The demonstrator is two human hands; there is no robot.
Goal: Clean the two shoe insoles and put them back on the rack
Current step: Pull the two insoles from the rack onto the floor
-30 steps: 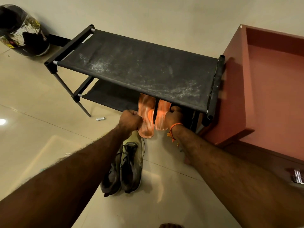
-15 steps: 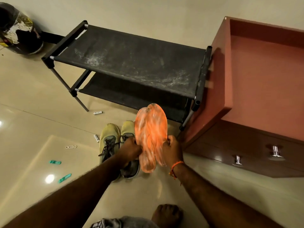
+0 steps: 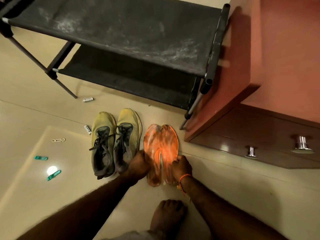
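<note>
Two orange insoles lie side by side low over the tiled floor, the left insole (image 3: 152,146) and the right insole (image 3: 168,144), toes pointing to the rack. My left hand (image 3: 139,164) grips the left insole's outer edge. My right hand (image 3: 181,166), with an orange thread at the wrist, grips the right insole's outer edge. The black fabric shoe rack (image 3: 121,37) stands beyond them, dusty on its top shelf, its lower shelf (image 3: 121,78) bare.
A pair of yellow-grey sneakers (image 3: 114,141) sits just left of the insoles. A reddish-brown cabinet (image 3: 259,84) with metal knobs stands right of the rack. Small batteries (image 3: 88,100) and green clips (image 3: 41,157) litter the floor at left. My bare foot (image 3: 168,217) is below.
Both hands pulled the insoles out from the rack's lower shelf, drew them back toward me, and lowered them to the floor beside the sneakers.
</note>
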